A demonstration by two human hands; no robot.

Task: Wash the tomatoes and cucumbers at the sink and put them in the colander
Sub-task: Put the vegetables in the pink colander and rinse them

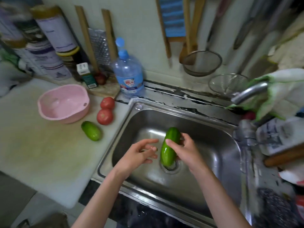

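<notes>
Right hand (184, 150) has the cucumber (169, 145), thumb and fingers wrapped round its upper half, holding it nearly on end over the drain (171, 167) in the sink (205, 162). Left hand (139, 153) is beside it with fingers spread and relaxed, holding nothing; whether the fingertips touch the cucumber I cannot tell. The skin is glossy and looks wet, so I judge this is the washing step, though I see no stream from the tap (250, 92)

Early days, by my reckoning: the pink colander (74, 116) on the counter has nothing in it. Beside it two tomatoes (107, 103) (104, 116) sit touching each other, and the other cucumber (91, 130) lies just in front of them, all three yet to be washed as far as I can judge

Textures: both cucumbers are short, fat, smooth and bright green, likely slippery when wet. The tomatoes are round, matt red, a bit flattened on top. The colander is smooth plastic with a rounded rim; the sink is brushed steel, shiny, with rounded corners
</notes>
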